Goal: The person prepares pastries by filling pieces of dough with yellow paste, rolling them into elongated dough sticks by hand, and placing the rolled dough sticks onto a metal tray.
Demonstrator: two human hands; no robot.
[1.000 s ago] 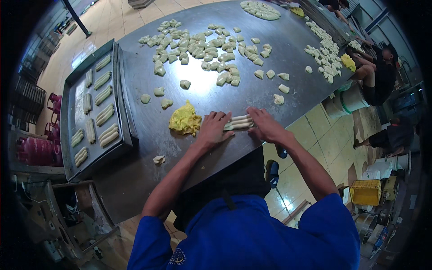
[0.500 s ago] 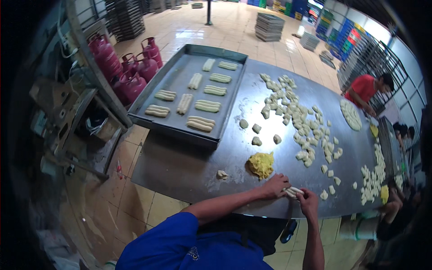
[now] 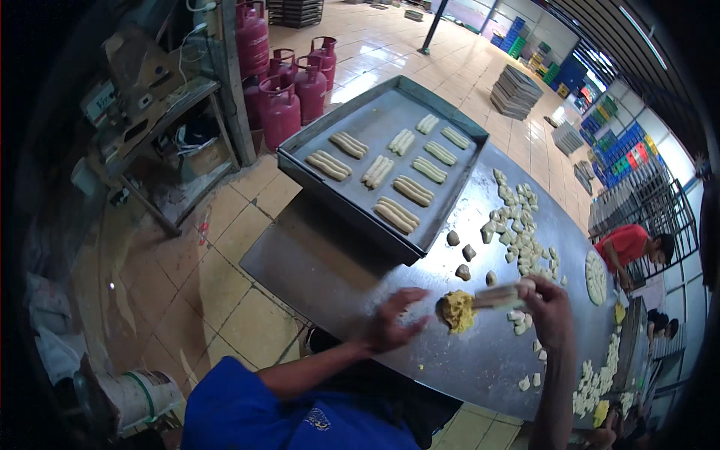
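My right hand [image 3: 551, 311] pinches one end of a joined set of dough ropes [image 3: 496, 296], held up over the metal table [image 3: 300, 259] and smeared by motion. Fingers apart and holding nothing, my left hand [image 3: 397, 322] hovers above the table's near part. Between the two hands rests a lump of soft yellow filling [image 3: 459, 313], partly behind the ropes' free end. Beyond it lie several loose dough pieces [image 3: 469, 253] and a wide scatter of cut dough [image 3: 517, 225]. Several grooved dough strips [image 3: 396, 215] lie spaced apart in the large metal tray [image 3: 345, 196] at the far left.
Pink gas cylinders [image 3: 281, 116] stand on the floor behind the tray. At left is a cluttered workbench [image 3: 169, 112], with a white bucket [image 3: 146, 397] below. A person in red [image 3: 622, 244] works at the far right beside a flattened dough slab [image 3: 595, 277]. Stacked trays [image 3: 516, 91] stand beyond.
Both hands were together on the dough ropes near the table edge. The left has let go and moved left; the right has lifted the ropes. The view has swung and tilted.
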